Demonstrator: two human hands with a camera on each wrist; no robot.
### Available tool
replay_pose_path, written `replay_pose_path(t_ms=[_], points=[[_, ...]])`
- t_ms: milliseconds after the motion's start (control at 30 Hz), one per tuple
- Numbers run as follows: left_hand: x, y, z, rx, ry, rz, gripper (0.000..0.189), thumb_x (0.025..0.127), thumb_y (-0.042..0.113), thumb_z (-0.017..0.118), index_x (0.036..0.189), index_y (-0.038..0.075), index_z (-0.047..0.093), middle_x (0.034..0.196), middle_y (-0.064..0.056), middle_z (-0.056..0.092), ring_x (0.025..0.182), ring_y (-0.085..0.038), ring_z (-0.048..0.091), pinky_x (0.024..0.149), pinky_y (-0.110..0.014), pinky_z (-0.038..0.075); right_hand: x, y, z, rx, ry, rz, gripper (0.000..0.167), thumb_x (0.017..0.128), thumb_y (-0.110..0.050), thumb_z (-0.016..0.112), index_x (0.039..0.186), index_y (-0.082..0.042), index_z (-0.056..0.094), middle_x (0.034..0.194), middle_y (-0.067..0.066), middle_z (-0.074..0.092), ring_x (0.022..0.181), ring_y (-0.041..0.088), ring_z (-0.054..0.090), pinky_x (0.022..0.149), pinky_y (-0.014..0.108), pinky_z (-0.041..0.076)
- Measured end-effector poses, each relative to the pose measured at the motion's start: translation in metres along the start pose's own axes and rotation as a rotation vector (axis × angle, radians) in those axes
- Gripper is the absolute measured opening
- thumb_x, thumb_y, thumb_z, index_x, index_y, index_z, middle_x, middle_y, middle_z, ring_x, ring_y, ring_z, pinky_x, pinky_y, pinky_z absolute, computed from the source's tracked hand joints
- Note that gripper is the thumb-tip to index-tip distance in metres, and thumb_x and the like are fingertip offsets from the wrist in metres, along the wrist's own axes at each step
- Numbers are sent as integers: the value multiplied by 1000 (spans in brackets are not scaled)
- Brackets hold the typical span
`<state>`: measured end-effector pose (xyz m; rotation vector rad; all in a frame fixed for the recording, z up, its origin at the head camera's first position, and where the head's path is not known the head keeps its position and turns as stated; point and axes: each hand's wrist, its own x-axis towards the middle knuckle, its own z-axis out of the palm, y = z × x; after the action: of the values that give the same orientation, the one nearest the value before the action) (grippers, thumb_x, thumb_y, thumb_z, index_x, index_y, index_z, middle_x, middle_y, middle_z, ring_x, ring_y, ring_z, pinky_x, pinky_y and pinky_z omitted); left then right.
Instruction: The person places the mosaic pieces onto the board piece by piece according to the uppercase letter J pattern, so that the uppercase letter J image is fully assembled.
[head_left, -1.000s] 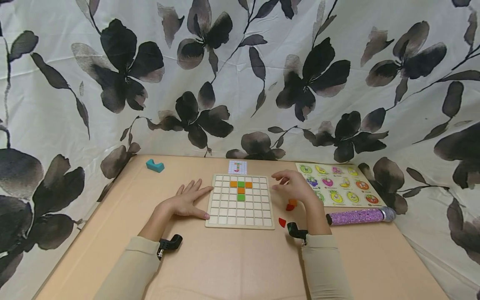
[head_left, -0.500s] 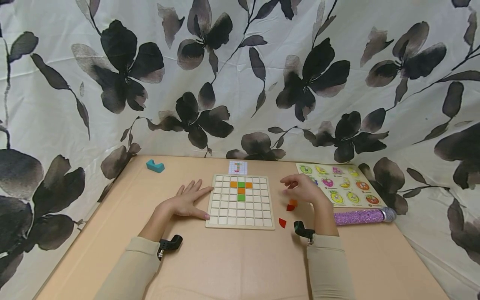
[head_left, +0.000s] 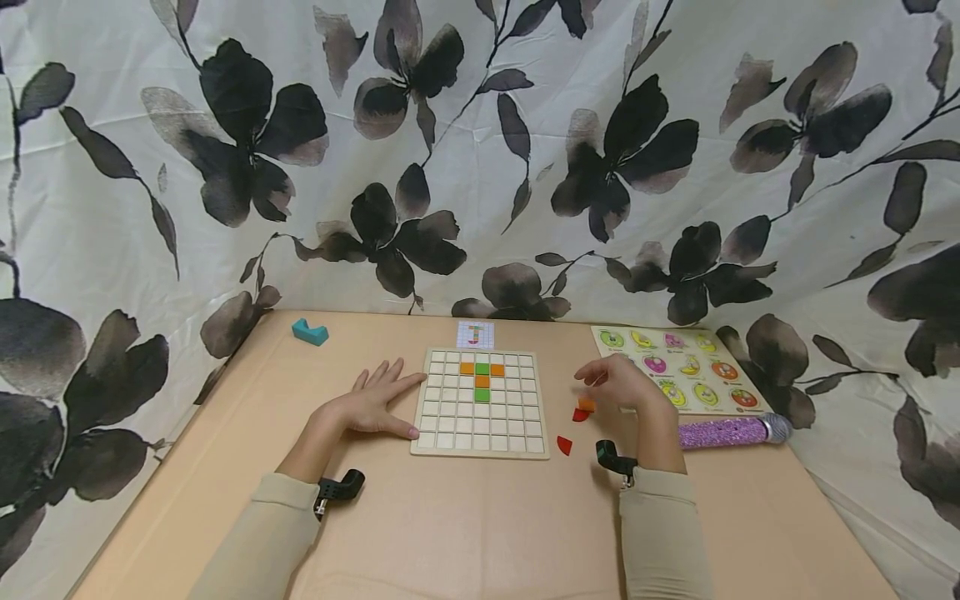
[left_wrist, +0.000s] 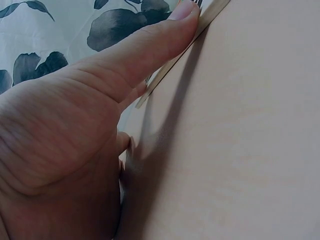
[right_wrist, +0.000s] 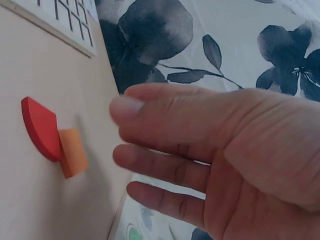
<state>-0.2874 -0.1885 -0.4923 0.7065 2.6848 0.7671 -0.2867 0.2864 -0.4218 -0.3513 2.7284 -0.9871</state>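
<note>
A white grid board (head_left: 450,433) lies mid-table, with several orange and green square tiles (head_left: 482,382) in a T shape on it. My left hand (head_left: 371,402) is spread flat at its left side; thumb (left_wrist: 175,30) and index finger touch the board's edge. Right of the board, my right hand (head_left: 622,385) hovers with loosely bent fingers, holding nothing. Just below those fingers lie an orange tile (right_wrist: 73,152) and a red quarter-round tile (right_wrist: 42,127), side by side. A second red tile (head_left: 565,446) lies nearer me.
Behind the board is a small card (head_left: 476,335) with a printed grid pattern. A fruit picture sheet (head_left: 712,396) and a purple glittery microphone (head_left: 723,432) lie on the right. A teal block (head_left: 310,332) sits far left. Patterned cloth hangs behind the table.
My right hand has moved rightward and slightly nearer me, away from the board's right edge to above the loose tiles. My left hand and the tiles on the board have stayed put.
</note>
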Motion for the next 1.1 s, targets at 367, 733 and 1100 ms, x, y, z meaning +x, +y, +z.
replay_pose_path(t_ms=[367, 733, 1100], points=[[-3, 3, -2, 2, 5, 15, 109, 75, 71, 80, 163, 28, 34, 173, -29, 1, 158, -54, -8, 119, -75, -12, -3, 3, 4, 35, -46, 89, 33, 89, 8, 69, 119, -5, 77, 117, 15, 74, 109, 29, 61, 96, 45, 52], [-7, 21, -13, 42, -42, -34, 106, 80, 61, 82, 165, 22, 32, 173, -27, 1, 159, -52, -6, 122, -74, -6, -6, 5, 11, 15, -36, 159, 33, 87, 9, 71, 110, -12, 81, 110, 6, 74, 110, 29, 59, 102, 49, 50], [-9, 20, -11, 1, -32, -14, 109, 76, 66, 82, 164, 22, 34, 172, -30, 1, 158, -54, -7, 121, -75, -7, 2, 9, 15, -31, -47, 109, 26, 86, 8, 75, 105, -8, 81, 104, 7, 76, 97, 26, 59, 94, 43, 53]])
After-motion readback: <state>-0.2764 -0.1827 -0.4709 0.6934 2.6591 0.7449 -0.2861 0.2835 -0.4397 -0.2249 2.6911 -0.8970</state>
